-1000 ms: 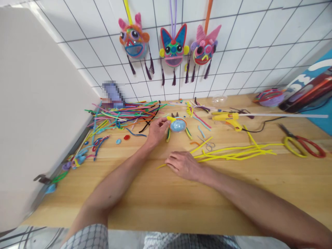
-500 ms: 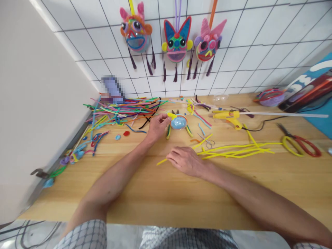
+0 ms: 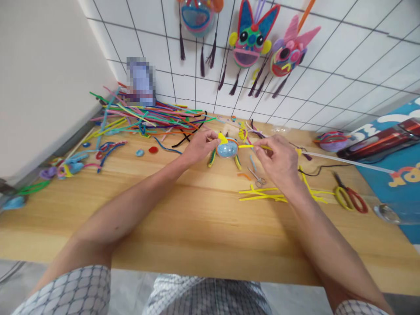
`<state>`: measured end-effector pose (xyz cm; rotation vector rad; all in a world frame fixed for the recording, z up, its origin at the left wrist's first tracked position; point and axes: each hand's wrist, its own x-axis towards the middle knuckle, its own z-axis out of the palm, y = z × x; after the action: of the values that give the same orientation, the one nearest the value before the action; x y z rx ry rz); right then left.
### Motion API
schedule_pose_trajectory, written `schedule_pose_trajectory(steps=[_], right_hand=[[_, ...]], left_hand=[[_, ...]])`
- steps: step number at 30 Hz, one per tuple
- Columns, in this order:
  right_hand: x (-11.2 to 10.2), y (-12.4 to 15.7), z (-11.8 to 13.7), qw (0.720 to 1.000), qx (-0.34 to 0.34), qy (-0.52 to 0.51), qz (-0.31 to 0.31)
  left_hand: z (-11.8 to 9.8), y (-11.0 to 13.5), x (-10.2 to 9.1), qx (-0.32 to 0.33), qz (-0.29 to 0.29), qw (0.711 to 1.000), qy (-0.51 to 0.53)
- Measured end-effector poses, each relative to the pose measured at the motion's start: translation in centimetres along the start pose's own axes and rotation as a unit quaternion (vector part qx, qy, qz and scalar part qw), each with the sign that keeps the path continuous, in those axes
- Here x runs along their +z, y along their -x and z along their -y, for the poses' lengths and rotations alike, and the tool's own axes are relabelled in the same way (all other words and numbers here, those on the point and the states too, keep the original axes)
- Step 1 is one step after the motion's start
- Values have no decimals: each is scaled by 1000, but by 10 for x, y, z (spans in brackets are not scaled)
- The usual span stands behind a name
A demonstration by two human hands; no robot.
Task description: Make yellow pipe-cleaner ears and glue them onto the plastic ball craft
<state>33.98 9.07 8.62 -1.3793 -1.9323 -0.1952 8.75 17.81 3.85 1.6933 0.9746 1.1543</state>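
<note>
A small blue dome-shaped craft ball (image 3: 227, 149) with pipe-cleaner legs and a yellow ear sits on the wooden table (image 3: 197, 218). My left hand (image 3: 198, 146) pinches its left side, at the yellow piece. My right hand (image 3: 277, 159) is closed on a yellow pipe cleaner (image 3: 246, 146) whose free end reaches to the ball's right side. Several more yellow pipe cleaners (image 3: 262, 194) lie just below my right hand, and small silver scissors (image 3: 257, 178) rest beside them.
A heap of coloured pipe cleaners (image 3: 147, 120) covers the table's far left. Red-and-yellow scissors (image 3: 349, 197) and a long white stick (image 3: 348, 161) lie at right. Three finished masks (image 3: 249, 39) hang on the tiled wall. A white panel (image 3: 39, 78) stands at left.
My right hand has lifted off the table with a yellow pipe cleaner and moved up to the ball's right side. The left hand stays on the ball. The view has shifted.
</note>
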Motion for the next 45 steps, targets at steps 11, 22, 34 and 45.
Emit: schedule_pose_trajectory(steps=[11,22,34,45], right_hand=[[21,-36,-4,998,-39,0,45],[21,-33,10,991,-57,-63,105],[24,-20,40,958,-128,-155,203],[39,-7,58,938,-161,-149,267]], left_hand=[[-6,-1,-1,5,12,999,34],[-30,7,-33,-80,177,980,-45],[-28,62,-95,-217,332,880,-262],[-55,72,-88,-134,305,898,-289]])
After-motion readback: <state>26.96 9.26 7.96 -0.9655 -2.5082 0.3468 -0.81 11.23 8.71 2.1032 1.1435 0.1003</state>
